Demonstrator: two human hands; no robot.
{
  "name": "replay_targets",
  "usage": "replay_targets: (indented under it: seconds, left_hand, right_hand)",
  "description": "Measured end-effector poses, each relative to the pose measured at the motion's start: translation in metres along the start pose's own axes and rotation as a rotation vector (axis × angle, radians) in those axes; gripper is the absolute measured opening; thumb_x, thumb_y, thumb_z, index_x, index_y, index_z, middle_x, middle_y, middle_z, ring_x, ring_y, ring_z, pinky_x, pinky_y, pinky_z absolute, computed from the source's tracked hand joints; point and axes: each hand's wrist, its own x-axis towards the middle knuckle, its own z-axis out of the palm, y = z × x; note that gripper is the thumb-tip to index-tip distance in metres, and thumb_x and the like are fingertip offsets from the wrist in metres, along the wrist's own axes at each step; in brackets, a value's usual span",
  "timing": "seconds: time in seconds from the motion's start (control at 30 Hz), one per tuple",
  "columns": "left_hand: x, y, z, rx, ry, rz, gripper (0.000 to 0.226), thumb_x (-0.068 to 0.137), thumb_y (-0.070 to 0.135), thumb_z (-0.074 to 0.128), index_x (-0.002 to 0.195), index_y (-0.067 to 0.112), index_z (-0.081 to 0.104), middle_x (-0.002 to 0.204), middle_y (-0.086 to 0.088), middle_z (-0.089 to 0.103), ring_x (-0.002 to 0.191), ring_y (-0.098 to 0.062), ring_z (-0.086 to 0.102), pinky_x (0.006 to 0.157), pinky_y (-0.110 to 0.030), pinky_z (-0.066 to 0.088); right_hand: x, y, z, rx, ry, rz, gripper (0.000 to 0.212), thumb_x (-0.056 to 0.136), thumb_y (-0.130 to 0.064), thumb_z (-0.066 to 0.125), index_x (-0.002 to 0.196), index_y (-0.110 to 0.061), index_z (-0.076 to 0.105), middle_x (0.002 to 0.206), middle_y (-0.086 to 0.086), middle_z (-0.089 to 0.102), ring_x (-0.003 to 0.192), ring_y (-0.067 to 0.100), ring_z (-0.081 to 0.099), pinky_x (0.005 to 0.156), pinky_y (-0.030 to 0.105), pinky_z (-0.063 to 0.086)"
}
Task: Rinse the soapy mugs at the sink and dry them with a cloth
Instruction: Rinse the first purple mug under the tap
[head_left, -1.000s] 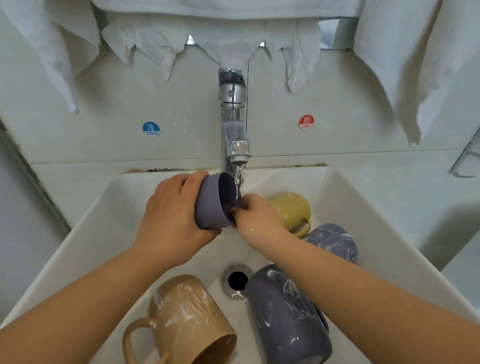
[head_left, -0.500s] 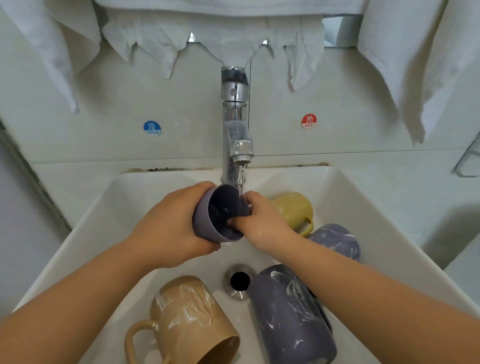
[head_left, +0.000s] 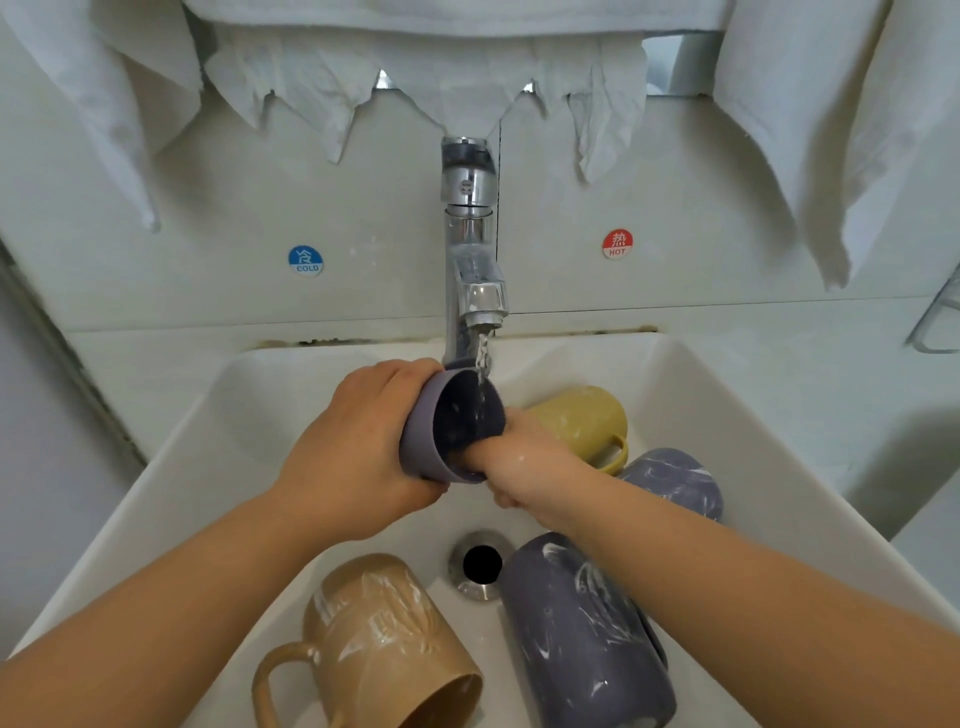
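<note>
Tilting under the tap (head_left: 470, 249), the purple mug (head_left: 423, 431) sits wrapped in the left hand (head_left: 358, 457); the right hand (head_left: 524, 462) has fingers tucked inside. Wet, soapy and probably breakable, it needs a whole-body grip.

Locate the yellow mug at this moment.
In the head view, the yellow mug lies on its side at the sink's back right, behind the right hand, beside a purple mug.

I'm looking at a home washroom: white sink (head_left: 727, 426), chrome tap (head_left: 470, 249), cold (head_left: 305, 260) and hot (head_left: 617, 243) stickers, towels (head_left: 810, 130) hanging above.
</note>
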Motion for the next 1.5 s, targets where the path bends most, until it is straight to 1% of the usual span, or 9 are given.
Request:
replay_targets:
  seconds: [0.17,0.33,0.63,0.9,1.1,1.2,1.3,1.4,1.5]
  left_hand:
    - [-0.006,0.007,0.007,0.069,0.038,-0.008,0.086,0.057,0.042,0.084,0.132,0.031,0.046,0.125,0.012,0.050,0.119,-0.014,0.042,0.087,-0.029,0.043]
    - [-0.002,0.011,0.006,-0.043,0.051,0.000,0.080,0.054,0.038,0.090,0.120,0.032,0.046,0.114,0.015,0.047,0.107,-0.009,0.044,0.085,-0.026,0.041]
    - [-0.003,0.006,-0.006,-0.240,-0.115,-0.053,0.078,0.058,0.033,0.091,0.118,0.047,0.042,0.111,0.027,0.054,0.102,0.002,0.055,0.082,-0.020,0.051]
    - [-0.006,0.011,-0.001,-0.064,0.069,-0.013,0.070,0.063,0.042,0.086,0.122,0.030,0.049,0.107,0.020,0.048,0.096,-0.006,0.051,0.075,-0.025,0.049]
    - [-0.002,0.011,0.001,-0.125,0.092,-0.049,0.068,0.062,0.037,0.087,0.116,0.035,0.047,0.106,0.017,0.053,0.094,-0.007,0.054,0.074,-0.027,0.051]
    - [-0.003,0.006,-0.001,-0.204,0.081,-0.081,0.072,0.060,0.032,0.090,0.114,0.041,0.042,0.107,0.020,0.053,0.097,-0.006,0.055,0.074,-0.018,0.047]
    - [-0.004,0.003,0.000,-0.262,0.041,-0.115,0.076,0.060,0.028,0.091,0.114,0.043,0.041,0.109,0.025,0.053,0.100,-0.003,0.056,0.076,-0.017,0.046]
    - [-0.004,0.002,-0.002,-0.286,0.040,-0.108,0.075,0.058,0.026,0.091,0.112,0.046,0.041,0.109,0.024,0.055,0.100,-0.002,0.056,0.081,-0.024,0.049]
    - [-0.004,0.001,-0.004,-0.271,0.047,-0.092,0.073,0.058,0.024,0.090,0.110,0.045,0.043,0.106,0.022,0.056,0.097,0.000,0.057,0.078,-0.021,0.049]
  right_hand:
    - [0.003,0.003,0.001,-0.114,0.055,0.001,0.021,0.088,-0.006,0.053,0.071,-0.018,0.049,0.064,-0.002,0.043,0.054,0.011,0.037,0.045,0.018,0.032]
    - [0.010,0.004,-0.006,-0.191,0.142,-0.118,0.031,0.088,-0.001,0.047,0.060,-0.013,0.041,0.058,0.002,0.044,0.054,0.012,0.037,0.042,0.017,0.029]
    - [0.008,0.000,-0.022,-0.135,0.030,-0.215,0.014,0.086,-0.004,0.061,0.089,-0.016,0.054,0.080,0.000,0.057,0.073,0.013,0.053,0.060,0.022,0.042]
    - [0.000,0.002,-0.001,0.059,-0.051,0.261,0.017,0.076,-0.020,0.064,0.078,-0.014,0.047,0.064,0.003,0.034,0.050,0.013,0.025,0.041,0.023,0.022]
    - [0.005,-0.002,-0.010,-0.136,0.071,-0.034,0.027,0.093,-0.018,0.048,0.066,-0.016,0.047,0.065,0.000,0.049,0.057,0.014,0.045,0.056,0.025,0.041]
    - [-0.005,-0.006,-0.024,-0.291,0.105,-0.178,0.013,0.094,-0.028,0.051,0.091,-0.015,0.050,0.082,0.001,0.056,0.071,0.018,0.053,0.062,0.030,0.041]
    - [-0.020,-0.015,-0.038,-0.385,0.219,-0.421,0.018,0.088,-0.011,0.054,0.102,-0.021,0.052,0.095,-0.010,0.051,0.086,0.011,0.050,0.068,0.016,0.040]
    - [-0.031,-0.023,-0.037,-0.521,0.065,-0.566,0.041,0.078,0.003,0.046,0.103,-0.020,0.068,0.105,-0.008,0.061,0.097,0.008,0.049,0.079,0.008,0.040]
    - [-0.031,-0.015,-0.026,-0.793,-0.171,-0.596,0.044,0.073,0.002,0.046,0.102,-0.025,0.064,0.105,-0.002,0.064,0.102,0.020,0.053,0.100,0.033,0.040]
